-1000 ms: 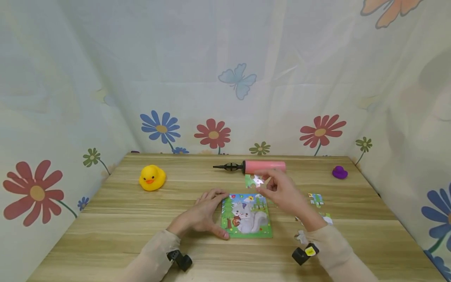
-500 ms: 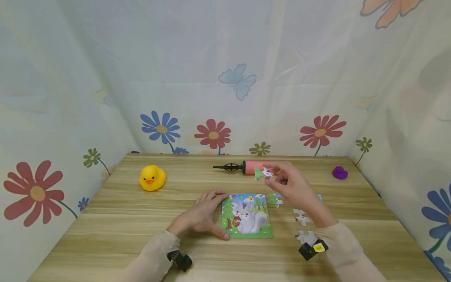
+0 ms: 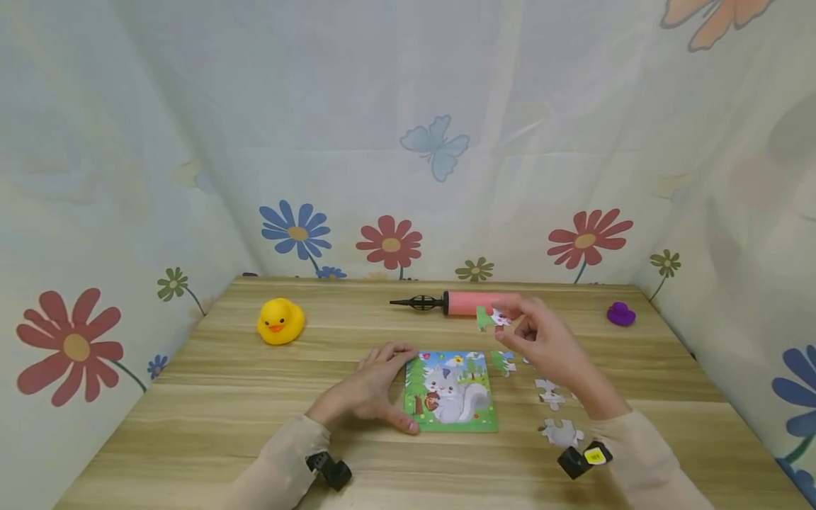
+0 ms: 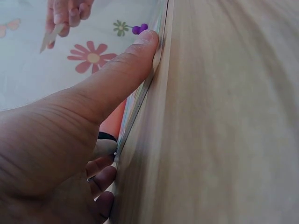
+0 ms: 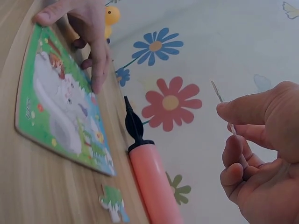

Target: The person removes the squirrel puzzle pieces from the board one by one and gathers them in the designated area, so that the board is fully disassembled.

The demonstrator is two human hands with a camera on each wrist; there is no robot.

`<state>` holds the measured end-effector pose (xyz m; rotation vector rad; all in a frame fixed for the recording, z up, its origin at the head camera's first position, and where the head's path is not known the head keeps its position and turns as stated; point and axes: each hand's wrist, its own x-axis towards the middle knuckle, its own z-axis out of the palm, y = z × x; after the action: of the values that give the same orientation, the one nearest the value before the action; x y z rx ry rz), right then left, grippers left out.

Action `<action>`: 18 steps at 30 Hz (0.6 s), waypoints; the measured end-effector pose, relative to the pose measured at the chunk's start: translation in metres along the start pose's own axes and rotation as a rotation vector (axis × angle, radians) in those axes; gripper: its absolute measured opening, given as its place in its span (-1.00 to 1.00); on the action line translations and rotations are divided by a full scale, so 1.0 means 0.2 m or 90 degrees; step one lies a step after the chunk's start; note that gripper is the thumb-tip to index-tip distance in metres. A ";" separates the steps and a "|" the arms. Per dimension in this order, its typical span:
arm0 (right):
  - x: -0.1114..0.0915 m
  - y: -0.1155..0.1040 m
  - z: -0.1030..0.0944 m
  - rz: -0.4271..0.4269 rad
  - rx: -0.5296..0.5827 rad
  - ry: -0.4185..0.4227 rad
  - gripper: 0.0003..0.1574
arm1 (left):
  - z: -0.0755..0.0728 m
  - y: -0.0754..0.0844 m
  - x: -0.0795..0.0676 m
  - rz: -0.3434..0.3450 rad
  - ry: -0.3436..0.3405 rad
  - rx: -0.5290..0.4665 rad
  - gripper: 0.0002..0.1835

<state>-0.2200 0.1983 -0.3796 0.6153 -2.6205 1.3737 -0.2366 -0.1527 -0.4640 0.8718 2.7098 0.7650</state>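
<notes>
A square picture puzzle [image 3: 451,397] of a white squirrel lies flat on the wooden table. At its left side rests my left hand [image 3: 366,389], the thumb on the lower left corner and the fingers by the upper left corner. Behind and to the right of the picture, my right hand [image 3: 551,343] pinches a puzzle piece [image 3: 486,320] between thumb and fingers, raised above the table. That piece shows green and part of a white face; the right wrist view has it edge-on. Loose puzzle pieces [image 3: 561,431] lie right of the picture, some partly hidden under the right forearm.
A pink hand pump [image 3: 468,304] with a black nozzle lies behind the puzzle. The yellow rubber duck [image 3: 281,321] stands back left, a small purple duck [image 3: 620,314] back right. Flowered cloth [image 3: 357,163] hangs behind and beside the table [image 3: 210,425].
My right hand has carried the pinched piece to the right, uncovering loose pieces near the picture. The left hand stays on the puzzle's left edge.
</notes>
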 end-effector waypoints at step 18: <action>-0.18 0.27 0.01 0.045 -0.052 -0.108 -0.48 | 0.00 0.00 0.00 -0.002 -0.001 0.005 0.47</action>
<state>-0.2095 0.2355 -0.4317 0.6600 -2.8416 1.2772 -0.2359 -0.1535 -0.4649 0.8696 2.7139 0.7536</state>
